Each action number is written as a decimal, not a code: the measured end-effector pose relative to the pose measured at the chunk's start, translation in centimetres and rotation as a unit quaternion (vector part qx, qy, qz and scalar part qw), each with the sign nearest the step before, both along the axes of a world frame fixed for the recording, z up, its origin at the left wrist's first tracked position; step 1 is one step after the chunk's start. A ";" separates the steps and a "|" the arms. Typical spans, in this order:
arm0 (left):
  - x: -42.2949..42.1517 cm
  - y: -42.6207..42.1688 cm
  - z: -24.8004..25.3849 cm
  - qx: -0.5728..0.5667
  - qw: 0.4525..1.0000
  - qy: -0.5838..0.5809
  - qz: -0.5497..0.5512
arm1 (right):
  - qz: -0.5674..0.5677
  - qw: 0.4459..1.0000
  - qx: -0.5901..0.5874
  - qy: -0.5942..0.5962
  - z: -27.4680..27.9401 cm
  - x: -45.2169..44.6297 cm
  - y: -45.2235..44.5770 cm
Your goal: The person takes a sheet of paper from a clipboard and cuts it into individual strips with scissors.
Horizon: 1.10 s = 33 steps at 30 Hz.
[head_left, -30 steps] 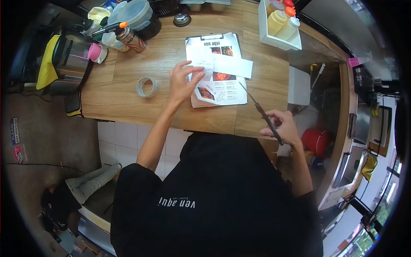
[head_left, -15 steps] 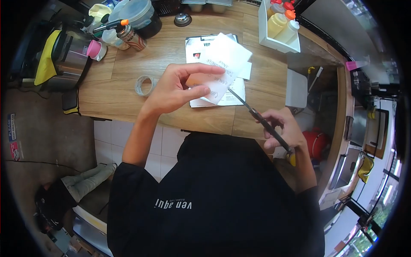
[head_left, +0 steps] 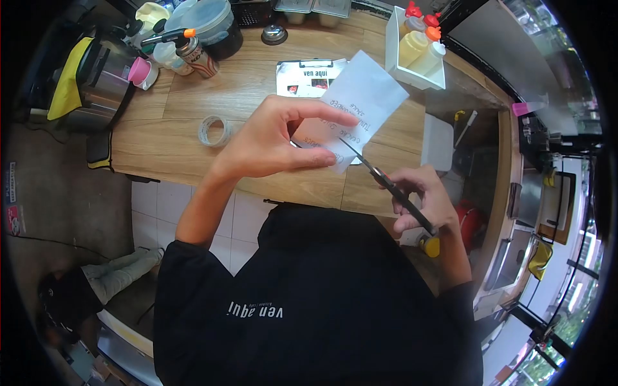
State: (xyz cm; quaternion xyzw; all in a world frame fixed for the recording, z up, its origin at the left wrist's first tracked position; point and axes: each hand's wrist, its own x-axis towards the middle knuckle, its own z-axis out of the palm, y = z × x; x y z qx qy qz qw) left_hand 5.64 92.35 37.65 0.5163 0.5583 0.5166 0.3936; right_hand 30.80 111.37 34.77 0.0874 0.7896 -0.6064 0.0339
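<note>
My left hand (head_left: 277, 138) holds a white paper slip (head_left: 373, 90) with handwriting on it, raised above the table. In my right hand (head_left: 421, 199) is a pair of dark scissors (head_left: 400, 194), its blades pointing up and left at the lower part of the paper. Whether the blades touch the paper is not clear. Behind the slip lies a clipboard with a printed "ven aqui" menu (head_left: 309, 72), largely covered by the paper and my left hand. A roll of clear tape (head_left: 214, 131) rests on the wooden table (head_left: 193, 100) left of my left hand.
A white box (head_left: 415, 78) of sauce bottles stands at the back right. At the back are a call bell (head_left: 274, 35), a lidded tub (head_left: 209, 29) and a torch canister (head_left: 198, 56). Another person (head_left: 84, 286) is at the lower left, beyond the table.
My left hand has picked up the paper slip from over the menu and raised it closer to the camera. The scissors in my right hand now point at its lower part.
</note>
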 end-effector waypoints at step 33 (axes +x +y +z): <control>0.8 1.6 2.0 0.039 0.998 0.031 -0.032 | -0.038 0.997 0.048 0.049 1.1 0.8 0.6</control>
